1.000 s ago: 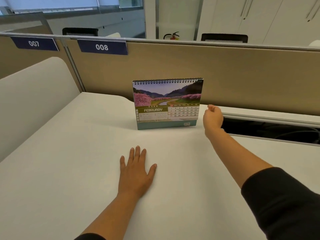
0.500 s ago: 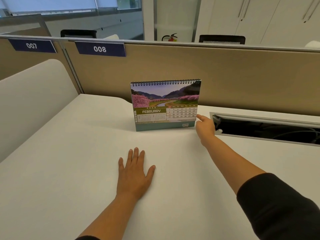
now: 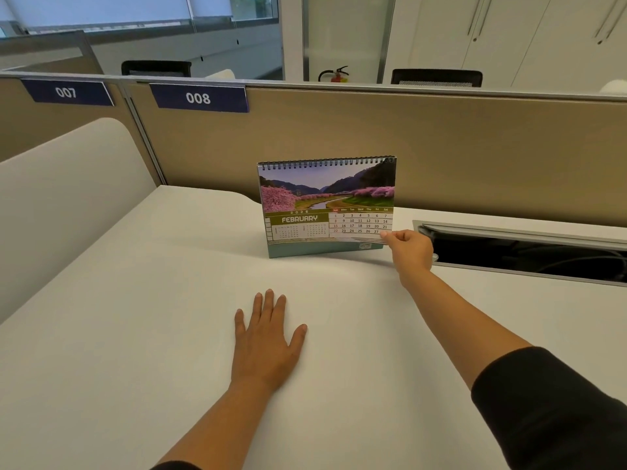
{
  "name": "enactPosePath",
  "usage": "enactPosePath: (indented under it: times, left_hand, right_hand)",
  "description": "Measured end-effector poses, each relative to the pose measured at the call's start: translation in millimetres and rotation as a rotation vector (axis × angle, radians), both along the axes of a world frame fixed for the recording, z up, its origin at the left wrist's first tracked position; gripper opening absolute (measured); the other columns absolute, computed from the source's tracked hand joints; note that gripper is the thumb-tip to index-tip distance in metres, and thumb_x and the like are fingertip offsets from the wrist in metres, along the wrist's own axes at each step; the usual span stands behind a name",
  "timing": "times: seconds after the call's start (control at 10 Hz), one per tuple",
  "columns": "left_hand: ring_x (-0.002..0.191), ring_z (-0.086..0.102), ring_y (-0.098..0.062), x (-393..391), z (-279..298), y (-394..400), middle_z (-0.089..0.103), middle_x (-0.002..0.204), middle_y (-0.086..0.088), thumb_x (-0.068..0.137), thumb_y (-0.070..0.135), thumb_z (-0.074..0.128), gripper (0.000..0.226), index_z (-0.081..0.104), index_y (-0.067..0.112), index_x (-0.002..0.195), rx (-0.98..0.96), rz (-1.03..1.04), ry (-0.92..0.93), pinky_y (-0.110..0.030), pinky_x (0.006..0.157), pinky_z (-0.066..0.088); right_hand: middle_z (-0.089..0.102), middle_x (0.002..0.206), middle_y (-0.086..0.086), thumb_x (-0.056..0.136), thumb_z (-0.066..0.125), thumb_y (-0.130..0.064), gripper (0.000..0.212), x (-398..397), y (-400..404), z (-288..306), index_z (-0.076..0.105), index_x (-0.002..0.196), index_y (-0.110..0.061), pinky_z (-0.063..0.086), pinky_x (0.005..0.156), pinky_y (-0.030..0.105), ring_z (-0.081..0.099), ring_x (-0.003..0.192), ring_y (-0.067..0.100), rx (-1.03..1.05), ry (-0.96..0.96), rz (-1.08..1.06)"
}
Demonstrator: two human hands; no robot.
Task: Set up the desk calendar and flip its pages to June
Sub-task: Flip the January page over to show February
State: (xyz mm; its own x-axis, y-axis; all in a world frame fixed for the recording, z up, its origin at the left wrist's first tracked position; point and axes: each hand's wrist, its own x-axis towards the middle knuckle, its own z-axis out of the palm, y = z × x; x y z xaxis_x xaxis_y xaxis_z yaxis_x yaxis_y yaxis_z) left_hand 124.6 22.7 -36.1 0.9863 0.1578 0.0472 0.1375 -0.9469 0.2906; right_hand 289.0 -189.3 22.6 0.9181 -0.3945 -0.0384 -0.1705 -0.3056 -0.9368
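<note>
A spiral-bound desk calendar [image 3: 315, 205] stands upright on the white desk [image 3: 135, 300], near the beige partition. Its front page shows FEBRUARY under a photo of pink trees along a river. My right hand [image 3: 410, 251] pinches the lower right corner of that page between thumb and fingers, and the corner is lifted slightly off the base. My left hand [image 3: 268, 337] lies flat on the desk, palm down with fingers spread, well in front of the calendar and apart from it.
A beige partition [image 3: 441, 147] with labels 007 and 008 runs behind the desk. An open cable slot [image 3: 526, 256] lies in the desk at the right of the calendar. A low cream divider [image 3: 61, 198] borders the left side.
My right hand dropped from beside the calendar to its lower right corner and closed on the February page. The left hand stayed flat on the desk.
</note>
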Motion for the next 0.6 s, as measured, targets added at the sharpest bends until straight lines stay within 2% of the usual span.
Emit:
enactPosePath:
  times: [0.1, 0.3, 0.6]
  left_hand:
    - [0.145, -0.011, -0.013, 0.3, -0.2, 0.1, -0.004, 0.159, 0.004, 0.089, 0.059, 0.016, 0.068, 0.004, 0.026, 0.147, 0.004, 0.0, -0.002, -0.042, 0.115, -0.01]
    - [0.145, -0.011, -0.014, -0.7, 0.9, -0.2, -0.004, 0.159, 0.004, 0.089, 0.059, 0.016, 0.068, 0.004, 0.026, 0.147, 0.005, 0.001, 0.003, -0.042, 0.115, -0.01]
    - [0.145, -0.011, -0.013, 0.0, 1.0, 0.1, -0.004, 0.159, 0.004, 0.089, 0.058, 0.017, 0.067, 0.005, 0.026, 0.147, -0.002, 0.0, -0.003, -0.042, 0.115, -0.01]
  right_hand:
    - [0.07, 0.101, 0.01, 0.084, 0.062, -0.032, 0.017, -1.1, -0.2, 0.5, 0.064, 0.083, -0.014, 0.045, 0.059, 0.02, 0.061, 0.08, 0.023, -0.016, -0.011, 0.021]
    - [0.069, 0.105, 0.007, 0.085, 0.06, -0.033, 0.021, -5.2, 0.2, -3.0, 0.065, 0.096, -0.016, 0.053, 0.073, 0.029, 0.061, 0.085, 0.022, -0.022, -0.037, 0.01]
    - [0.067, 0.091, 0.003, 0.081, 0.066, -0.032, 0.016, -5.7, 3.0, -0.5, 0.057, 0.079, -0.018, 0.049, 0.06, 0.023, 0.061, 0.079, 0.021, -0.031, -0.087, -0.034]
